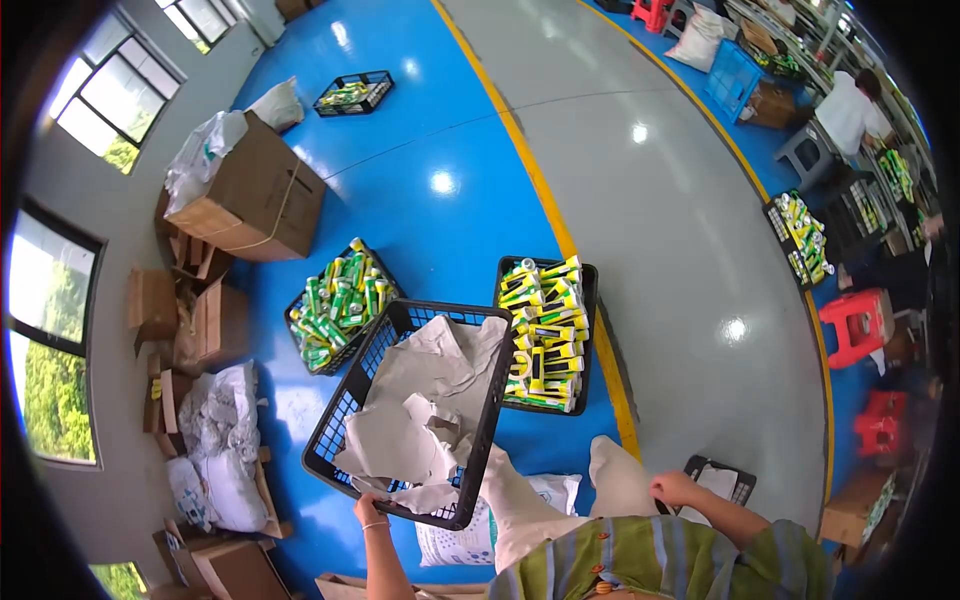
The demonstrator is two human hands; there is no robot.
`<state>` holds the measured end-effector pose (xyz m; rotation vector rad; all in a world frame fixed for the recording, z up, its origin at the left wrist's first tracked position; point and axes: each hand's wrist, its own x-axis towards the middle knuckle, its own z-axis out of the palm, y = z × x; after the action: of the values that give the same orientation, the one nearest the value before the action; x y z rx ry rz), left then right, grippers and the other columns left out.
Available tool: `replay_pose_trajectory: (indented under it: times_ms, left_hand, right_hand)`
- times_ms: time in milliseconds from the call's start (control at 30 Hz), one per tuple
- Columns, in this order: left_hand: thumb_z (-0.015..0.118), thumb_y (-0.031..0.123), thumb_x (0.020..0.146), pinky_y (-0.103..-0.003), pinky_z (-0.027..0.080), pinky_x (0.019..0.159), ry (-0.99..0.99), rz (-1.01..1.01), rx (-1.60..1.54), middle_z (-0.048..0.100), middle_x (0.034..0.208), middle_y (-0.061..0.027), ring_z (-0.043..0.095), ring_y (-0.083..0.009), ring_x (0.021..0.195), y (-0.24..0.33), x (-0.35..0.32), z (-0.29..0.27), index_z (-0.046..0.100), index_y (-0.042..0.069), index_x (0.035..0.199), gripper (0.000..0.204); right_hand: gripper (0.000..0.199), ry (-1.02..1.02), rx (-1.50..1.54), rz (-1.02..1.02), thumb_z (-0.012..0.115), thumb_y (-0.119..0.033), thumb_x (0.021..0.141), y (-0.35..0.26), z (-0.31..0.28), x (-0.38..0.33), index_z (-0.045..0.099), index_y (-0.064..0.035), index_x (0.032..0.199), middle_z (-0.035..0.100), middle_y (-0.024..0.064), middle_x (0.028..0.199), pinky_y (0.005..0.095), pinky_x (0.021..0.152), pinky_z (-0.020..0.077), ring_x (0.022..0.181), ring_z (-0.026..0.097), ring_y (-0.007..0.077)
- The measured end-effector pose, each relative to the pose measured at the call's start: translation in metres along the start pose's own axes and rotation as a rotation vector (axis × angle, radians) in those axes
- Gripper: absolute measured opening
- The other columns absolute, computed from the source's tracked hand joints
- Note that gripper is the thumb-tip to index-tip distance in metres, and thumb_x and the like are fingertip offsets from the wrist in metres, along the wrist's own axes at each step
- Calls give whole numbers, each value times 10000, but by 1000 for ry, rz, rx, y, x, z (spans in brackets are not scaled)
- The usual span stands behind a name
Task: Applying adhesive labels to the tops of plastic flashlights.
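my left hand (370,510) is closed around the near rim of a black rectangular plastic mesh basket (488,430), which is in front of my legs with torn grey paper (400,440) inside. my right hand (677,490) is near my right knee, fingers curled; i cannot tell whether it holds anything. beyond the basket, a black plastic crate (591,345) holds yellow, green and white tubes (545,331).

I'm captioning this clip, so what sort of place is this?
Probably a factory or packing workshop: black crates hold many matching green-and-yellow pieces, cardboard boxes stand on the left, and a yellow line edges the blue floor.
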<state>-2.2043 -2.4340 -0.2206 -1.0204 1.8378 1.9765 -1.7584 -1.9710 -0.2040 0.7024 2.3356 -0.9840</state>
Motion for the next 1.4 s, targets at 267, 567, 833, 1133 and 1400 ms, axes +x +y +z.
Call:
replay_pose_trajectory:
  times_ms: [267,567,833,1133,1400]
  left_hand:
    - [445,-80,598,-412,483,436,-174,-67,-165,451,637,-86,467,-239,513,-28,186,32,420,51,687,161]
    - [455,-91,606,-343,464,456,-204,-140,-119,442,625,-49,457,-197,513,-90,360,69,417,73,679,183]
    - [571,29,706,-376,454,784,116,13,666,533,1032,-178,535,-280,872,-96,465,65,452,-46,1095,414]
    - [731,153,717,-324,501,760,-1527,317,1116,628,945,-88,604,-229,898,-26,202,22,585,86,1041,362]
    - [620,277,766,-391,473,725,-1903,319,1993,631,934,-59,596,-284,862,41,91,33,639,171,955,218]
  right_hand:
    - [319,-155,236,524,573,-395,746,-69,122,48,643,-84,733,631,123,704,383,599,474,671,613,298]
    - [354,-272,267,520,554,-429,740,-162,165,68,658,-91,722,636,98,671,360,616,484,659,623,263]
    - [347,-390,275,672,608,-435,736,-223,168,87,677,-113,848,656,101,832,368,753,477,834,614,271]
    - [420,166,180,407,675,-485,654,-294,176,21,648,-157,916,603,78,906,375,870,404,971,521,287]
    - [219,102,279,470,608,-347,755,-369,129,24,581,-132,720,608,58,772,403,637,426,763,583,271]
